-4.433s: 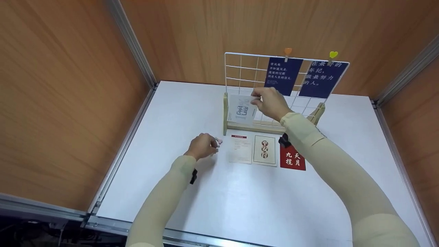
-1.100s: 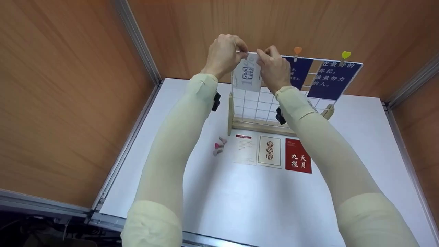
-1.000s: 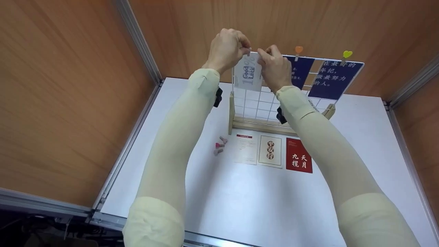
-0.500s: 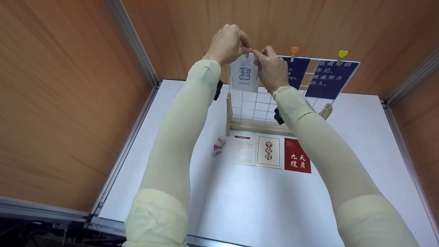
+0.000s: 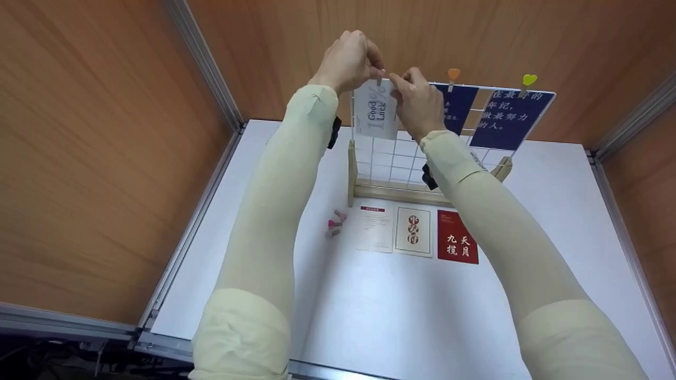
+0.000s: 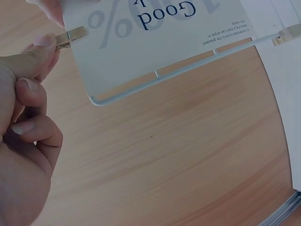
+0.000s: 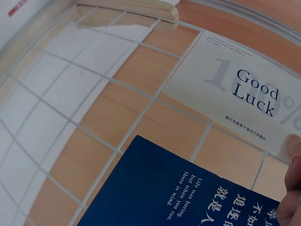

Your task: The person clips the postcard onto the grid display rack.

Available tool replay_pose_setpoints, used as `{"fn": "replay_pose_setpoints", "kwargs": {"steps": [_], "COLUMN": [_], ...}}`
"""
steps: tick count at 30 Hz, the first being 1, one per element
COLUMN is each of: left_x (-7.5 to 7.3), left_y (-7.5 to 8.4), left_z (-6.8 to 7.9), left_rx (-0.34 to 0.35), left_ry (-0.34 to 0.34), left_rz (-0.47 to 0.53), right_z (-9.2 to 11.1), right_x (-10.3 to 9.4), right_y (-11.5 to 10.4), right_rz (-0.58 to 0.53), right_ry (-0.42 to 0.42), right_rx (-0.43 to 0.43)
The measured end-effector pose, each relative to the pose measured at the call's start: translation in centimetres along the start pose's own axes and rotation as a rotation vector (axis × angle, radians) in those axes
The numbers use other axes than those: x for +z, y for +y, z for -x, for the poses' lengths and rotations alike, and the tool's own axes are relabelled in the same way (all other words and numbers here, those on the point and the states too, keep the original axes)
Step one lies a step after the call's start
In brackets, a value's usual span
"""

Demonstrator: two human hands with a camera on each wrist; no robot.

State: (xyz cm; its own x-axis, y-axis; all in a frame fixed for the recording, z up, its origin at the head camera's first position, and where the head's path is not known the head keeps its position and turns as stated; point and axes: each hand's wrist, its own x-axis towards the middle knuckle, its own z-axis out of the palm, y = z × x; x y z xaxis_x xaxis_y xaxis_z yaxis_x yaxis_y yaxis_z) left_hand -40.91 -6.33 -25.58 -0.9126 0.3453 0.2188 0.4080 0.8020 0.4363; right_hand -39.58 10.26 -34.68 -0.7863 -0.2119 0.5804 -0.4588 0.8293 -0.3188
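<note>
My left hand [image 5: 348,62] pinches a small wooden clothespin [image 6: 75,34] at the top edge of a white "Good Luck" card [image 5: 374,113]. The clothespin's tip overlaps the card's face in the left wrist view. My right hand [image 5: 421,105] grips the same card near its upper right corner, thumb on the front in the right wrist view. The card lies upright against the left end of a white wire grid [image 5: 392,159]. Beside it hangs a dark blue card [image 7: 146,183], partly behind my right hand in the head view.
An orange heart clip [image 5: 453,74] and a yellow heart clip [image 5: 529,80] hold two blue cards on the grid. On the white table [image 5: 348,306] lie several pink clips [image 5: 335,224], a white card [image 5: 374,232], a cream card [image 5: 413,231] and a red card [image 5: 457,237].
The white card has risen from low on the grid to its top left. My left hand has come up from the table clips with a clothespin, lifting slightly further in the last second.
</note>
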Motion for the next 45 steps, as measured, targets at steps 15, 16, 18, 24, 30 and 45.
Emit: {"fn": "replay_pose_setpoints", "kwargs": {"steps": [15,16,18,24,30,45], "left_x": [1.0,1.1,1.3,1.8,1.5,1.6], "left_y": [-0.4,-0.5,-0.6,-0.6,-0.2,-1.0], "left_z": [0.1,0.2,0.3,0.7,0.4,0.5], "left_rx": [-0.031,-0.031,-0.031,-0.029,-0.016,-0.018], "left_ry": [0.032,0.036,0.042,0.03,0.051,0.064], "left_rz": [0.035,0.039,0.038,0.043,0.031,0.072], "right_z": [-0.2,-0.2,0.0,0.6,0.1,0.3], "right_x": [-0.1,-0.1,-0.1,-0.3,-1.1,-2.0], "right_y": [0.0,0.0,0.0,0.1,0.1,1.4], "right_rz": [0.009,0.015,0.02,0.03,0.031,0.031], "right_ry": [-0.053,-0.056,-0.066,-0.104,-0.091,-0.067], "right_rx": [0.008,0.004,0.0,0.001,-0.02,-0.06]}}
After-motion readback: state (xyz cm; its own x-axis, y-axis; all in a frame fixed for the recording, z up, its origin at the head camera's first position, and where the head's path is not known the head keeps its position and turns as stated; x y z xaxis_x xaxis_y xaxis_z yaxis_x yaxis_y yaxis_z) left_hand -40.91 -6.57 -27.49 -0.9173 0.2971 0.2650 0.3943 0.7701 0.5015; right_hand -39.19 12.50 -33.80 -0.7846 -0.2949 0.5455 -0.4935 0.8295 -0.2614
